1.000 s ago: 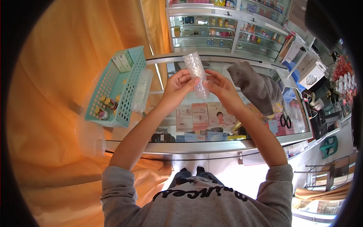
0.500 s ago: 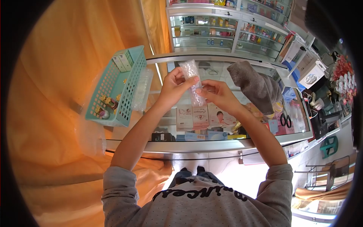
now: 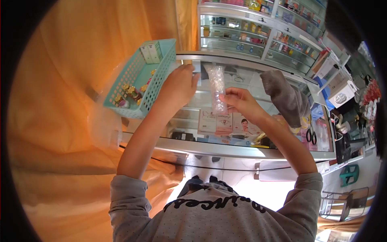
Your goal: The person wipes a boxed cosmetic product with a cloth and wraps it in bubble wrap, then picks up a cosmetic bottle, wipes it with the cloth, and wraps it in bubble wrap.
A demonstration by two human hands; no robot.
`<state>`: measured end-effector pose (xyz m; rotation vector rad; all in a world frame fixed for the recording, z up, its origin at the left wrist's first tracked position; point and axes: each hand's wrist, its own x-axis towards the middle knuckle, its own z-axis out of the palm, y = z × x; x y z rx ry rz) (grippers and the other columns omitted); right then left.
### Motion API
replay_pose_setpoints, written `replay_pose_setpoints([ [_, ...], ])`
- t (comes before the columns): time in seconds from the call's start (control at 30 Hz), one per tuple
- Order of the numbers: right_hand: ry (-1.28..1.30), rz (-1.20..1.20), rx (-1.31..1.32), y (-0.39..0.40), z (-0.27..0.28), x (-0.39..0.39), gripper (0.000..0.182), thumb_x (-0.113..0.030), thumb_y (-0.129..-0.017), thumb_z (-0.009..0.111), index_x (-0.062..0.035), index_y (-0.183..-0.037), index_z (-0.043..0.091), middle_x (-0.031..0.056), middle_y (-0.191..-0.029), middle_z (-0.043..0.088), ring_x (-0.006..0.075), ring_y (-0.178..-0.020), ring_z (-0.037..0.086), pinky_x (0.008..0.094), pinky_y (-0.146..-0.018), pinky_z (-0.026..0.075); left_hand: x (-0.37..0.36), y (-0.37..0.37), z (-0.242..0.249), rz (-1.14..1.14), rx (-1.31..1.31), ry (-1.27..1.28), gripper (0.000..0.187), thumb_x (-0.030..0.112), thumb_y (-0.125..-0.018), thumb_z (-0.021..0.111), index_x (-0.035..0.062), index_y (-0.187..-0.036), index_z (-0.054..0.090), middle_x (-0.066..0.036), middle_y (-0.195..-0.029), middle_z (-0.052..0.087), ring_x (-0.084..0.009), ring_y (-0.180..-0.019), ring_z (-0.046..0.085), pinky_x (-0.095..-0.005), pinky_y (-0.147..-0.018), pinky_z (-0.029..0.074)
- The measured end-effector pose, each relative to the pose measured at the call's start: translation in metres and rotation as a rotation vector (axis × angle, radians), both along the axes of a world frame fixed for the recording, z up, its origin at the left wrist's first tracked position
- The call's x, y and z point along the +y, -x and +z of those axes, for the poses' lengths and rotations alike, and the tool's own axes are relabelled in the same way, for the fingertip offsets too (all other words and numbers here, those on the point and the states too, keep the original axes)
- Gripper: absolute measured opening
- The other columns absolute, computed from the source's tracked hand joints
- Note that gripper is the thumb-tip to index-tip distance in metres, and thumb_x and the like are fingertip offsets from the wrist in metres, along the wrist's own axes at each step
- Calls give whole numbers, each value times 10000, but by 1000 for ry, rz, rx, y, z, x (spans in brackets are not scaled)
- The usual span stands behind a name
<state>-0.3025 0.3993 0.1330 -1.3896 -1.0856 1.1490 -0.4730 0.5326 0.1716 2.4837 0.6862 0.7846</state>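
Note:
A slim bundle in clear bubble wrap (image 3: 218, 86) stands out over the glass counter, its lower part pinched between the thumb and fingers of my right hand (image 3: 238, 103). My left hand (image 3: 179, 85) is apart from the bundle, beside the right wall of the teal basket (image 3: 139, 76). Its fingers are curled, and whatever they hold, if anything, is hidden. Two pale green and white boxes (image 3: 151, 53) and several gold-capped bottles (image 3: 132, 92) lie in the basket. Pink and white boxes (image 3: 223, 121) show under the glass.
A grey cloth (image 3: 284, 97) lies on the counter's right side, with black-handled scissors (image 3: 311, 137) near it. Stocked glass shelves (image 3: 238, 30) stand behind. An orange curtain (image 3: 60, 121) hangs at the left. White boxes (image 3: 340, 90) are at the right.
My left hand has let go of the wrapped bundle and moved left towards the basket. My right hand still holds the bundle, now nearly upright. The view has shifted, moving the counter items rightward.

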Motion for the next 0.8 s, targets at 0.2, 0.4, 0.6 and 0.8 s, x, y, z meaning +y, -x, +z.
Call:
replay_pose_setpoints([
  [0.2,3,62,173,8,4,35,354,-278,-846,689,37,-982,602,101,-903,606,148,-808,628,301,-747,570,-1,22,-9,433,268,-294,213,2,-801,539,-98,-985,574,-264,-951,617,-395,-941,593,-433,-810,493],
  [0.4,63,132,215,23,8,57,368,-276,-845,689,56,-967,589,113,-907,607,201,-818,639,333,-810,556,5,22,-25,471,392,-422,203,-26,-752,575,-79,-947,596,-219,-976,596,-323,-944,610,-386,-772,546],
  [0.6,66,150,205,18,8,58,354,-279,-841,694,43,-940,584,108,-912,602,198,-819,636,343,-813,559,3,21,-18,402,198,-221,310,-18,-758,577,-108,-1052,537,-242,-964,579,-405,-907,614,-417,-783,530],
  [0.8,61,105,193,6,10,43,337,-284,-848,686,20,-933,569,99,-916,578,202,-813,634,362,-813,563,18,24,-8,297,268,72,500,151,-761,695,-32,-1187,508,-272,-1291,446,-436,-1077,532,-445,-941,432],
])
